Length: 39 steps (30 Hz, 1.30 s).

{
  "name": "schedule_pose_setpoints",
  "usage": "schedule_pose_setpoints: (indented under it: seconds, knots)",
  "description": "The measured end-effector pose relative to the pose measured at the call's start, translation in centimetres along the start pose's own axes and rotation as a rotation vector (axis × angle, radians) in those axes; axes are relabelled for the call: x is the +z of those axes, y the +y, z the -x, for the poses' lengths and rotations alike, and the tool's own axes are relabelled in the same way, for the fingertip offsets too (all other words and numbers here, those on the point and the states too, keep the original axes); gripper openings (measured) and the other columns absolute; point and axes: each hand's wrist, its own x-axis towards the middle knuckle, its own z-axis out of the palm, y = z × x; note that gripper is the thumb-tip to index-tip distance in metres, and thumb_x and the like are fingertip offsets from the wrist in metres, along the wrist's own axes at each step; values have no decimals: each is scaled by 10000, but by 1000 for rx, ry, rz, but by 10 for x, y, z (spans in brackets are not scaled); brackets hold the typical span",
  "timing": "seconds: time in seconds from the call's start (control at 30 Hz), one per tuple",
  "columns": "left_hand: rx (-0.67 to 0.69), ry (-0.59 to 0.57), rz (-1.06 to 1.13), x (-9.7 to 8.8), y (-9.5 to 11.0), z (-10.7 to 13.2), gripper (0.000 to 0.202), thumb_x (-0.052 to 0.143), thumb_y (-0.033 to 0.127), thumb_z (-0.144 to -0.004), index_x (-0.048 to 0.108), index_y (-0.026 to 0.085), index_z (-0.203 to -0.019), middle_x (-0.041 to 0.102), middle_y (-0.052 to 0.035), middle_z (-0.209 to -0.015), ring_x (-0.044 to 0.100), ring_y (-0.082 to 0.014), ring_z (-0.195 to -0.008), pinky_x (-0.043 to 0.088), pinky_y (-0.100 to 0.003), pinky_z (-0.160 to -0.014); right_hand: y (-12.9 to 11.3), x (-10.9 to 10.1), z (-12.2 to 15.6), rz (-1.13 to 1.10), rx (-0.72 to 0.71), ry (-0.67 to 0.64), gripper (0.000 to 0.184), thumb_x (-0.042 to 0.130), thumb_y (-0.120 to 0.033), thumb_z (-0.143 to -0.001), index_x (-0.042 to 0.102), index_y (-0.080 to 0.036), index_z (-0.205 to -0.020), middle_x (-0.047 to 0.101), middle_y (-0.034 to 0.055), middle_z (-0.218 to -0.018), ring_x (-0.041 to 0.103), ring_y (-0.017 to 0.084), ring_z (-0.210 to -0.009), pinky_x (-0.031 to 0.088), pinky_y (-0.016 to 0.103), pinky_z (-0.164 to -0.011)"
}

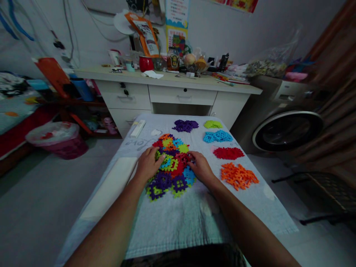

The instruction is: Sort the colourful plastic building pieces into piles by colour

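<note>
A mixed pile of flat plastic interlocking pieces (pixel 162 180) in purple, green, red, blue and orange lies on the cloth-covered table (pixel 172 226). My left hand (pixel 148 163) rests at the pile's left side, its thumb and index finger apart against green pieces. On the opposite side, my right hand (pixel 200 167) has its fingertips closed on a red interlocking piece (pixel 184 157) at the pile's edge. Sorted by colour around the far and right sides are purple pieces (pixel 185 125), green pieces (pixel 213 124), blue pieces (pixel 217 136), red pieces (pixel 228 153) and orange pieces (pixel 239 175).
A white box-shaped object (pixel 138 128) lies at the table's far left. Behind stands a cluttered white desk (pixel 183 83) with drawers. A washing machine (pixel 278 115) is at the right, and a pink lined bin (pixel 59 142) sits on the floor at the left.
</note>
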Motion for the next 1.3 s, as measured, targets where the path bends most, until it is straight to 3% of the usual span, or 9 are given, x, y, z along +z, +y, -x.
schedule_pose_setpoints:
  seconds: [0.17, 0.3, 0.57, 0.8, 1.0, 1.13, 1.3]
  knots:
    - [-7, -23, -8, -1, 0, 1, 517, 428, 529, -905, 560, 158, -1240, 596, -143, -1234, 568, -288, -1149, 437, -434, -1027, 7, -2, 2, -245, 50, 60, 274, 568, -184, -774, 657, -205, -1032, 670, 39, -910, 607, 180, -809, 489, 306, -780]
    - [-4, -37, 16, -1, 2, 1, 510, 418, 521, -907, 555, 163, -1244, 595, -137, -1239, 563, -284, -1169, 437, -426, -1031, 7, -7, 4, -288, 81, 107, 166, 543, -227, -772, 652, -204, -896, 650, 23, -838, 579, 167, -740, 472, 282, -722]
    - [1, -44, 39, 2, -1, -1, 531, 414, 521, -905, 550, 146, -1255, 581, -144, -1249, 563, -278, -1172, 428, -414, -1047, 19, -36, 2, -102, -8, 273, 158, 539, -237, -787, 684, -204, -840, 557, 26, -758, 529, 163, -700, 426, 268, -670]
    - [18, -42, 34, 4, -4, -2, 497, 407, 501, -916, 546, 162, -1251, 588, -137, -1249, 560, -270, -1176, 437, -417, -1038, 51, -77, 6, -33, 154, 516, 256, 523, -285, -793, 706, -174, -934, 642, 20, -723, 563, 158, -647, 443, 274, -677]
    - [22, -60, 31, 3, -4, -2, 530, 398, 505, -917, 543, 126, -1259, 590, -155, -1239, 556, -278, -1184, 436, -415, -1042, 88, -118, 13, 243, 288, 769, 312, 493, -292, -787, 738, -165, -933, 723, 80, -842, 623, 202, -733, 460, 315, -753]
    - [17, -62, 17, 3, -4, -2, 529, 401, 507, -919, 545, 130, -1260, 590, -155, -1245, 564, -283, -1170, 442, -424, -1033, 101, -131, 18, 395, 429, 765, 350, 481, -273, -789, 759, -153, -963, 743, 121, -882, 644, 239, -786, 454, 343, -793]
    - [33, -58, 20, 4, -5, -2, 525, 404, 509, -919, 550, 127, -1249, 591, -154, -1241, 563, -282, -1168, 441, -421, -1032, 105, -131, 20, 461, 553, 677, 377, 489, -262, -802, 752, -162, -1055, 746, 127, -938, 641, 249, -840, 445, 352, -821]
